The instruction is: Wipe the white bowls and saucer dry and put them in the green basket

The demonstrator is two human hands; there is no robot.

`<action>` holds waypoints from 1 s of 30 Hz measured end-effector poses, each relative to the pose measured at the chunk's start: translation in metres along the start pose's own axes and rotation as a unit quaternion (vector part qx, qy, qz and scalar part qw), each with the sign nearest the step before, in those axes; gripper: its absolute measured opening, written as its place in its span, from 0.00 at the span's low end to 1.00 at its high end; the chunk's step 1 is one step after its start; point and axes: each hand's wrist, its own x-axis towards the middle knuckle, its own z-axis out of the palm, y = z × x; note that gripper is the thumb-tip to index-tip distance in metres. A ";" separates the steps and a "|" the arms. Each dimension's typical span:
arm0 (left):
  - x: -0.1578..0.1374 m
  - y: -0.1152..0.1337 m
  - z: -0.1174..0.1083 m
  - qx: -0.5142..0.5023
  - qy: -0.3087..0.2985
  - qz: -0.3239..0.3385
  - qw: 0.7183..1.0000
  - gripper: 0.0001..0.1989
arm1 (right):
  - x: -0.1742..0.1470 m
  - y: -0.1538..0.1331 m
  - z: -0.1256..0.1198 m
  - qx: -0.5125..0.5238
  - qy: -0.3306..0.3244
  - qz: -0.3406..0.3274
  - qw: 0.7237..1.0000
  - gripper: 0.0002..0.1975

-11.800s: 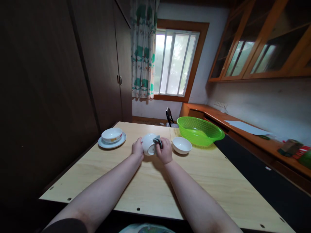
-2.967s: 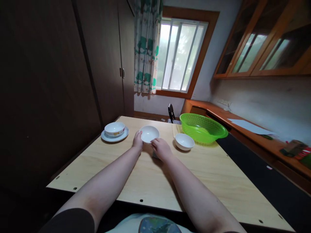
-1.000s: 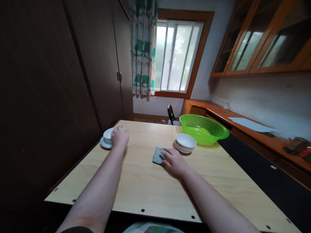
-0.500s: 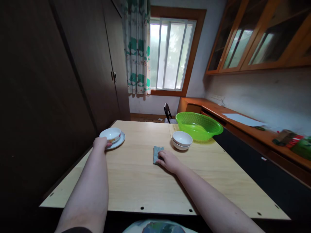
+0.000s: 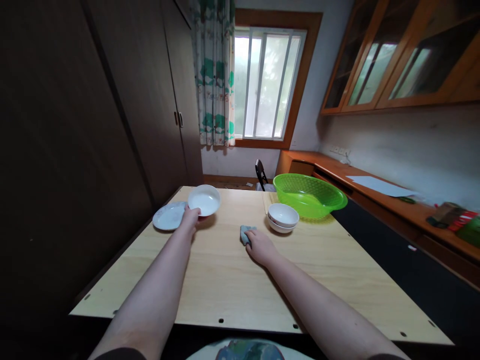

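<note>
A white bowl [image 5: 204,199] is tilted in the grip of my left hand [image 5: 190,218], held just above the table. To its left lies a white plate [image 5: 167,217] with a faint pattern. My right hand [image 5: 259,245] is closed on a grey-blue cloth [image 5: 246,233], bunched up near the middle of the table. Just beyond that hand stand two stacked white bowls [image 5: 283,217].
A light wooden table [image 5: 221,280] spreads before me. A green plastic basin [image 5: 309,196] stands at its far right, with pale chopsticks [image 5: 265,202] beside it. Dark wardrobe doors [image 5: 112,110] rise on the left. A chair [image 5: 261,175] stands behind the table.
My left hand has lifted the bowl off the plate and carried it to the right, tilting it. My right hand has closed on the cloth, which was lying flatter before.
</note>
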 end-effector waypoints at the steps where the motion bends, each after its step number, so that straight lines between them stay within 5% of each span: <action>1: -0.006 -0.004 0.009 -0.036 -0.034 -0.011 0.999 0.34 | 0.001 0.001 0.002 -0.003 -0.001 0.012 1.000 0.17; 7: -0.032 -0.023 0.041 -0.050 -0.121 0.013 0.991 0.37 | 0.008 0.008 -0.002 0.094 0.040 0.067 0.993 0.18; 10: -0.037 -0.031 0.050 -0.011 -0.117 0.061 0.991 0.32 | 0.021 0.009 -0.018 0.218 0.121 0.129 0.960 0.21; 14: -0.040 -0.043 0.066 0.023 -0.108 0.105 0.988 0.21 | 0.047 0.000 -0.033 0.219 0.223 0.054 0.948 0.27; 17: -0.042 -0.047 0.080 0.039 -0.122 0.093 0.987 0.20 | 0.057 -0.009 -0.027 0.121 0.148 -0.040 0.981 0.24; 21: -0.047 -0.045 0.090 0.061 -0.133 0.129 0.981 0.19 | 0.056 -0.009 -0.012 0.040 0.038 -0.087 0.995 0.19; 30: -0.054 -0.046 0.082 0.055 -0.166 0.182 0.968 0.19 | 0.046 -0.012 -0.006 0.054 0.043 -0.178 0.982 0.33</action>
